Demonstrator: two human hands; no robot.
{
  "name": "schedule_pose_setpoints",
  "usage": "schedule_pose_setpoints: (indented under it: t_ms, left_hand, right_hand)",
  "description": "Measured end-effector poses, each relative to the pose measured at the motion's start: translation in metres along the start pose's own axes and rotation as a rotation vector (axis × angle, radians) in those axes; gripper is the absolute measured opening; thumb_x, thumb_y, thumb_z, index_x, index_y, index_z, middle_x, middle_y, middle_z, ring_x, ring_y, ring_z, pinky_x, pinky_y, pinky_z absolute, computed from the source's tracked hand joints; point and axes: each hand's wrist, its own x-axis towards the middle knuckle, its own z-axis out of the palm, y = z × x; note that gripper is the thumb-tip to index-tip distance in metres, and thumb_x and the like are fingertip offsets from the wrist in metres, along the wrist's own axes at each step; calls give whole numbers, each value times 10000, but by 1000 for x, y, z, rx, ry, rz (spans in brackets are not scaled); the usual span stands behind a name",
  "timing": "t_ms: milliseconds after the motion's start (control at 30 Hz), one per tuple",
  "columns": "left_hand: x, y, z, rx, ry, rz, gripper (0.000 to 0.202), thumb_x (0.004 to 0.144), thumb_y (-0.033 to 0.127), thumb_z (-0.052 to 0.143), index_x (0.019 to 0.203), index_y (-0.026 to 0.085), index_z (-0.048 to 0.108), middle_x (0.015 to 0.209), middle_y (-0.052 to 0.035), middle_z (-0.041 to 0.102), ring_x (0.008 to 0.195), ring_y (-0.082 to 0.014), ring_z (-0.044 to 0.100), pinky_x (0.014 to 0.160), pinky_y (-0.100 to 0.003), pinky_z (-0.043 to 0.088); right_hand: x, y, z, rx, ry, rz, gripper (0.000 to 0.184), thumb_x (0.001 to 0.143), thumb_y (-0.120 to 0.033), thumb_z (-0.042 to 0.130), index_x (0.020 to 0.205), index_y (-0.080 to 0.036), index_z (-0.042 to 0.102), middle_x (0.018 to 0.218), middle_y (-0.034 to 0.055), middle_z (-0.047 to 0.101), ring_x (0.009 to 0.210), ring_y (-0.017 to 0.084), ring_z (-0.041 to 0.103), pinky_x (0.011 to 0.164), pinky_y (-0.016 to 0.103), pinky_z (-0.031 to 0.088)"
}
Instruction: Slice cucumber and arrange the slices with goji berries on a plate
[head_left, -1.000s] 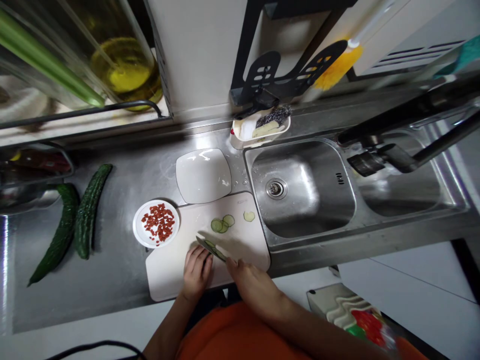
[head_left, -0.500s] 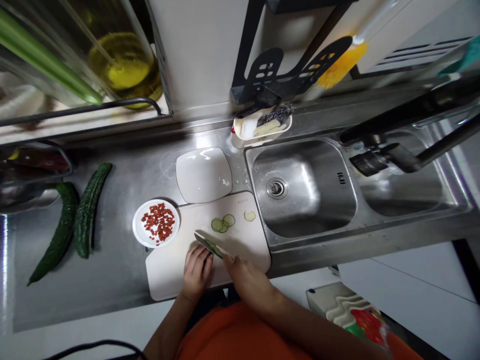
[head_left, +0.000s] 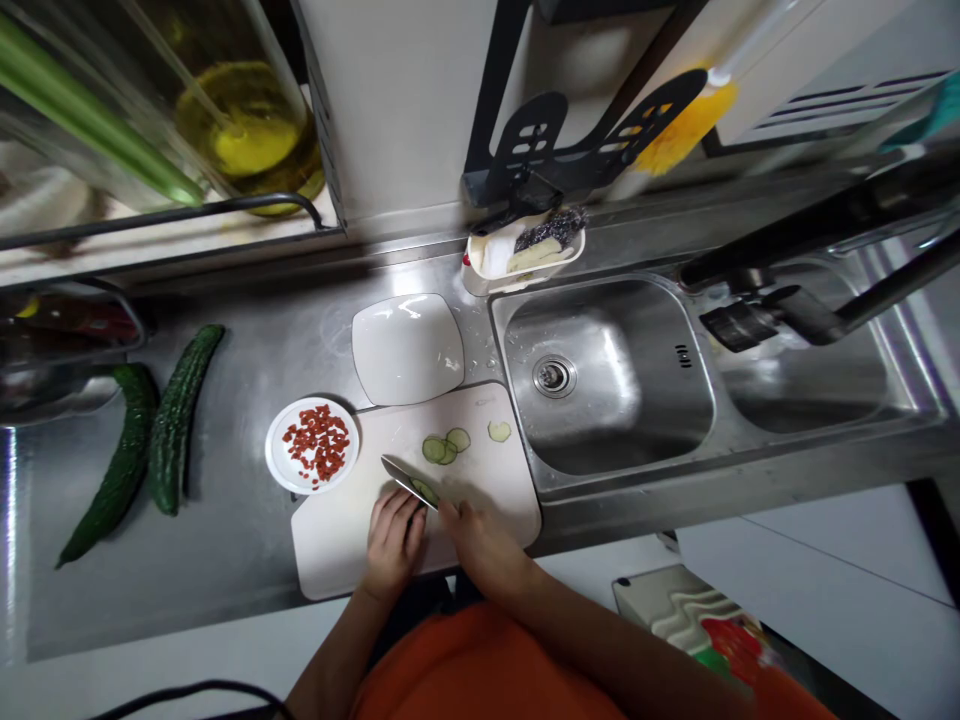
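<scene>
My right hand (head_left: 478, 540) is closed around the handle of a kitchen knife (head_left: 403, 478), its blade slanting up and to the left. Cucumber slices (head_left: 424, 490) lie along the blade's right side. Just left of the blade, my left hand (head_left: 393, 528) has its fingers curled down on a cucumber, which they mostly hide. Both hands are over a white cutting board (head_left: 341, 545). Farther up the board are several overlapping cucumber slices (head_left: 444, 447), with a lone pale slice (head_left: 499, 431) to their right.
A small white dish (head_left: 278, 455) of red bits overlaps the board's left corner. Behind the board sits a white square plate (head_left: 409, 350). Two whole cucumbers (head_left: 180, 425) (head_left: 120, 480) lie at left. The sink (head_left: 607, 375) and black faucet (head_left: 806, 315) are at right.
My right hand and the knife have shifted slightly left and up, bringing the blade closer to my left fingers. My left hand stays almost where it was.
</scene>
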Motion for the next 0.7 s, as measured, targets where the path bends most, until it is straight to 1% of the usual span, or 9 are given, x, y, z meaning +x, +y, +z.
schedule_pose_setpoints:
  t_ms: [133, 233, 333, 400, 467, 533, 600, 700]
  left_hand:
    - [-3, -1, 0, 17, -12, -23, 299, 829, 134, 533, 1125, 167, 554, 1053, -98, 623, 1053, -214, 560, 919, -432, 465]
    - [-2, 1, 0, 27, -30, -50, 312, 822, 172, 553, 1134, 161, 546, 1096, -113, 596, 1082, -225, 537, 933, -437, 458]
    - [-1, 6, -2, 36, -50, -80, 327, 823, 191, 552, 1148, 162, 533, 1122, -123, 572, 1092, -226, 525, 928, -432, 461]
    - [-3, 9, -6, 34, -42, -110, 317, 835, 186, 529, 1151, 173, 530, 1124, -120, 567, 1076, -219, 531, 920, -427, 465]
    - [-9, 7, -16, 37, -18, -146, 314, 837, 190, 526, 1151, 179, 530, 1130, -121, 561, 1067, -218, 536, 913, -423, 466]
    - [-19, 0, -30, 62, 19, -197, 331, 828, 205, 541, 1157, 179, 527, 1144, -125, 555, 1072, -223, 535, 914, -421, 463]
    - [-31, -12, -46, 126, 92, -260, 351, 822, 226, 550, 1169, 184, 522, 1142, -120, 561, 1067, -223, 537, 911, -414, 457]
    - [-46, -30, -65, 233, 191, -327, 348, 808, 261, 569, 1146, 185, 540, 1101, -112, 585, 1049, -222, 542, 924, -405, 434]
  right_hand:
    - [0, 3, 6, -17, 32, -19, 336, 865, -50, 309, 1096, -190, 509, 892, 63, 622, 740, 149, 619, 590, 216, 424]
    - [-1, 3, 9, -40, 57, -13, 341, 857, -43, 304, 1074, -193, 521, 877, 64, 624, 728, 162, 622, 580, 230, 428]
    - [-2, 2, 8, -60, 75, -4, 369, 848, -35, 300, 1103, -188, 516, 885, 75, 629, 745, 183, 624, 596, 253, 438]
    - [-3, 2, 8, -56, 76, -1, 391, 837, -26, 302, 1125, -187, 512, 904, 79, 629, 773, 183, 620, 625, 255, 439]
    - [-4, 4, 8, -43, 71, -4, 423, 820, -16, 306, 1148, -194, 505, 927, 80, 624, 794, 184, 613, 639, 257, 435]
    - [-6, 6, 9, -40, 62, -8, 450, 808, -16, 310, 1174, -205, 492, 940, 78, 616, 787, 190, 609, 622, 261, 427]
    - [-8, 9, 10, -42, 57, -17, 457, 806, -22, 312, 1184, -213, 484, 939, 75, 608, 750, 186, 608, 599, 259, 417]
    - [-10, 11, 11, -59, 89, -36, 448, 808, -20, 304, 1164, -213, 494, 951, 75, 598, 711, 169, 598, 596, 259, 412]
